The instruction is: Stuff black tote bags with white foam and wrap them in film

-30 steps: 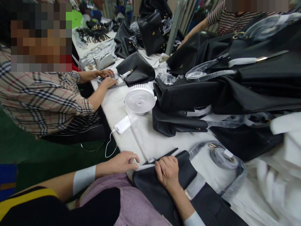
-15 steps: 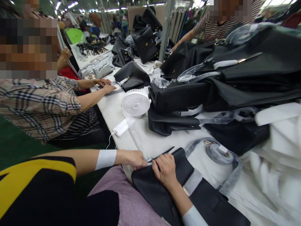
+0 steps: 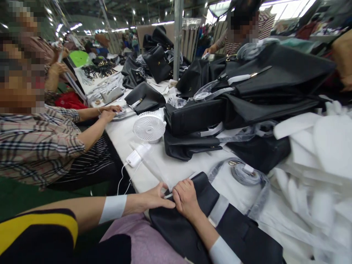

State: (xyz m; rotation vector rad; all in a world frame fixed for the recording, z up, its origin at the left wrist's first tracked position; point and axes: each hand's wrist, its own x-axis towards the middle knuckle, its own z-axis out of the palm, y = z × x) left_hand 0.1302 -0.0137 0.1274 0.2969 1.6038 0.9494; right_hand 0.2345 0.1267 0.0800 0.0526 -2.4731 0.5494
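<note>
The left hand [image 3: 154, 200] lies at the near edge of the table [image 3: 129, 128], thumb and fingers pinched together, apparently on a thin dark strip too small to identify. Touching it on the right, the right hand [image 3: 185, 198] presses down, fingers curled, on the black bag [image 3: 192, 227] lying across the table edge. Beyond both hands stand a white fan [image 3: 149, 127] and stacked black bags [image 3: 247, 106].

We see a white fan [image 3: 149, 127] mid-table, a power bank [image 3: 133, 158] near it, stacked black handbags [image 3: 247, 91] right, a plaid-shirted co-worker [image 3: 35, 143] left.
</note>
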